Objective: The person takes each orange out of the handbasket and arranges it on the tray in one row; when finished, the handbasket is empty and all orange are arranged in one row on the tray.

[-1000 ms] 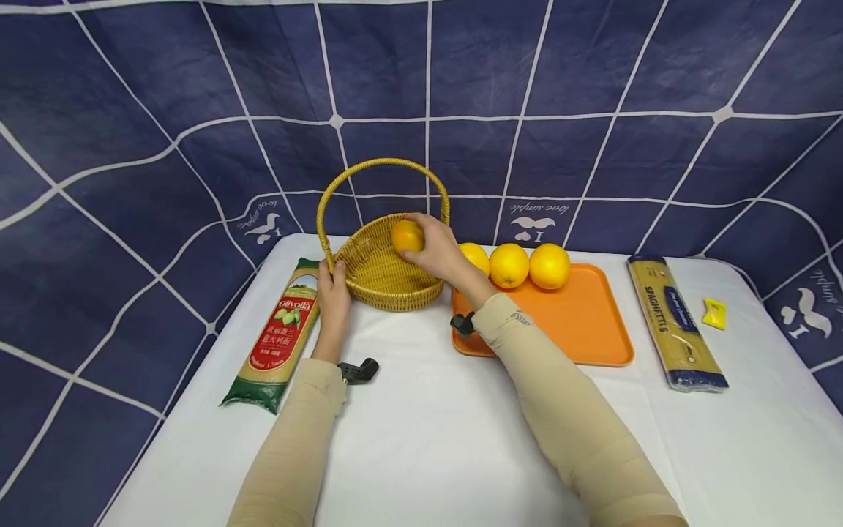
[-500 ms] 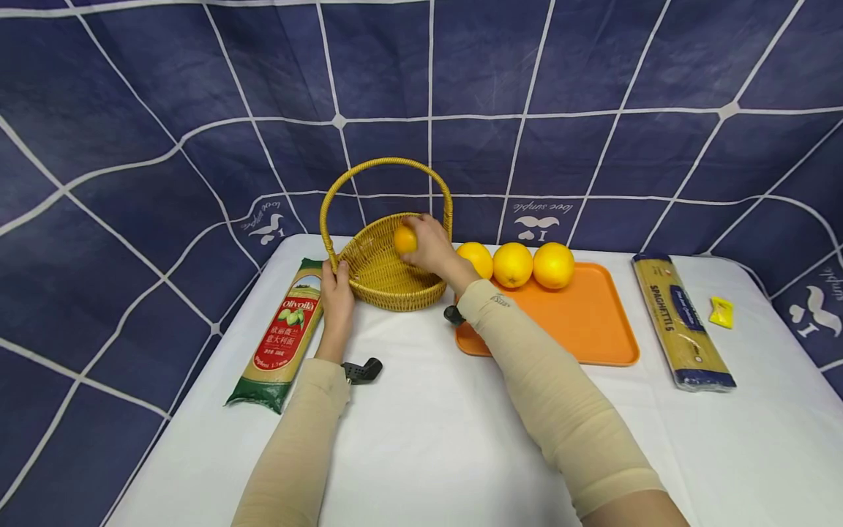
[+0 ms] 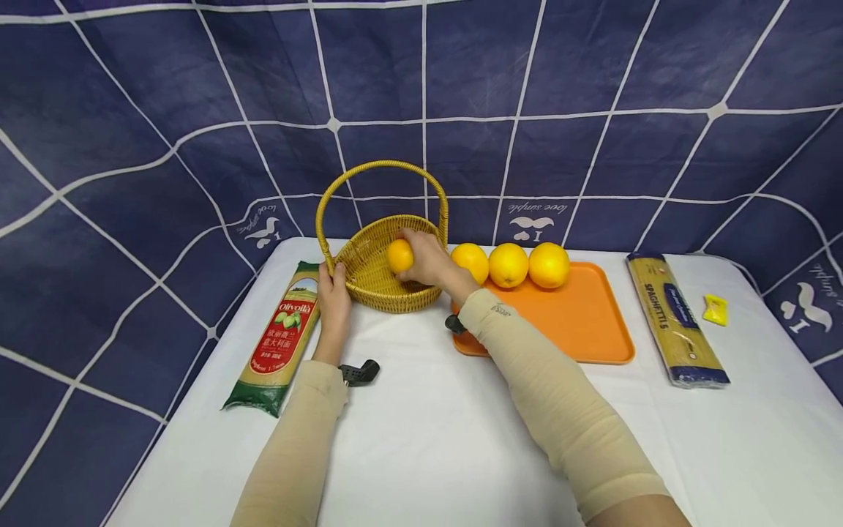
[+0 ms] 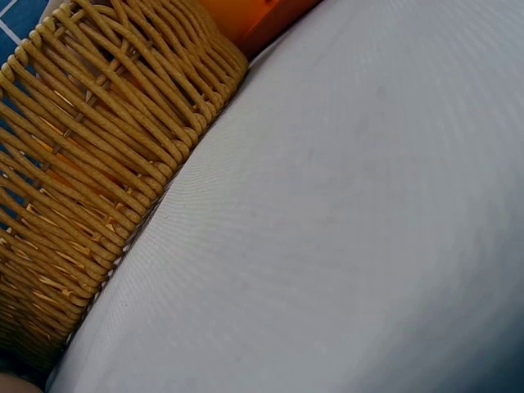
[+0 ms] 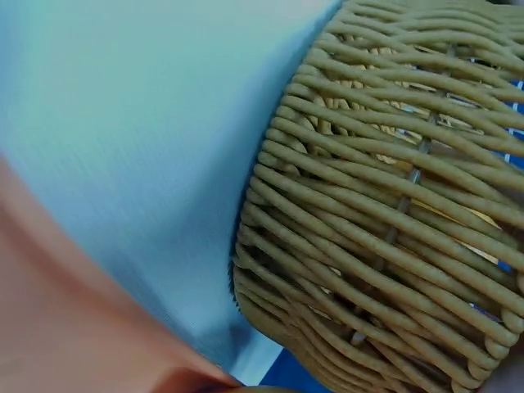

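Observation:
A woven wicker basket (image 3: 388, 302) with a tall arched handle stands at the back of the table. My left hand (image 3: 334, 307) holds its left side near the base of the handle, thumb up at the rim. Inside the basket, my right hand (image 3: 426, 260) grips an orange (image 3: 399, 256), fingers over its right side. The weave of the basket (image 4: 106, 147) fills the upper left of the left wrist view. In the right wrist view the basket's wall (image 5: 377, 196) covers the right half and hides the held orange.
Right of the basket, three oranges (image 3: 508, 265) line the back of an orange tray (image 3: 579, 329). A red-labelled spaghetti pack (image 3: 283, 326) lies left of the basket. Far right are a second spaghetti pack (image 3: 675, 318) and a small yellow packet (image 3: 715, 309).
My right hand has lowered the orange deeper into the basket, slightly toward the front. The left hand keeps its place on the basket.

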{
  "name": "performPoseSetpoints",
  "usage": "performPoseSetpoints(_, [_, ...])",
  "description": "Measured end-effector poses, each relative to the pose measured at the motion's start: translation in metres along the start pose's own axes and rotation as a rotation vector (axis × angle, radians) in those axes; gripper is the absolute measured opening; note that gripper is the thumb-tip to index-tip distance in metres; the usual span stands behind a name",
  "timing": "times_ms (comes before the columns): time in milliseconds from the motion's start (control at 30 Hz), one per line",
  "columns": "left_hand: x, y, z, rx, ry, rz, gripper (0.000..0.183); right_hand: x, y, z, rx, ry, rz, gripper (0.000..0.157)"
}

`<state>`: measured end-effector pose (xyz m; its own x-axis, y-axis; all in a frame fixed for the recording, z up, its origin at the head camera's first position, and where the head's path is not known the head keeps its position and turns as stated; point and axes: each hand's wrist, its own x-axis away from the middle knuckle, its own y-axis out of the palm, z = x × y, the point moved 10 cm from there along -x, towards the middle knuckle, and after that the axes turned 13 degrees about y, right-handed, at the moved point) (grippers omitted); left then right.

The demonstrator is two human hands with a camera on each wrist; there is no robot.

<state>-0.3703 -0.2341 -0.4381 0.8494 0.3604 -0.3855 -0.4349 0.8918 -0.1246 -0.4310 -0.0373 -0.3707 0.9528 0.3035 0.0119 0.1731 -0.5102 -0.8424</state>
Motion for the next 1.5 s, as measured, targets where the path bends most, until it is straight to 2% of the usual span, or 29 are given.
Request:
performPoseSetpoints(167, [0.0,-0.001,-0.003,-0.002,0.003,-0.004,0.046,0.007,-0.009,-0.004,-0.06,-0.021,0.031,0.081])
performPoseSetpoints(400, [-0.005,-0.002,-0.001,-0.007,0.016,0.007,0.045,0.025,-0.051,-0.007,-0.222,-0.076,0.098,0.078])
performPoseSetpoints(500, [-0.011,0.004,0.001,-0.03,0.023,-0.003,0.044,0.037,-0.076,0.005,-0.286,-0.058,0.142,0.076])
performPoseSetpoints(667, [-0.016,0.017,0.007,-0.029,0.028,-0.03,0.044,0.062,-0.113,0.038,-0.429,0.003,0.19,0.074])
performPoseSetpoints(767, [-0.014,0.016,0.007,-0.031,0.028,-0.036,0.046,0.072,-0.127,0.055,-0.463,0.039,0.213,0.074])
performPoseSetpoints(967, [-0.012,0.006,0.002,-0.029,0.023,-0.02,0.044,0.087,-0.149,0.085,-0.446,0.158,0.262,0.076])
performPoseSetpoints(1233, [-0.008,0.001,-0.003,-0.02,0.011,-0.021,0.046,0.116,-0.187,0.14,-0.378,0.38,0.394,0.083])
performPoseSetpoints(1333, [-0.006,0.001,-0.003,-0.016,0.003,-0.026,0.046,0.129,-0.195,0.166,-0.364,0.473,0.421,0.087])
performPoseSetpoints(1500, [-0.005,0.001,-0.003,-0.011,-0.005,-0.023,0.047,0.145,-0.202,0.201,-0.333,0.574,0.463,0.088])
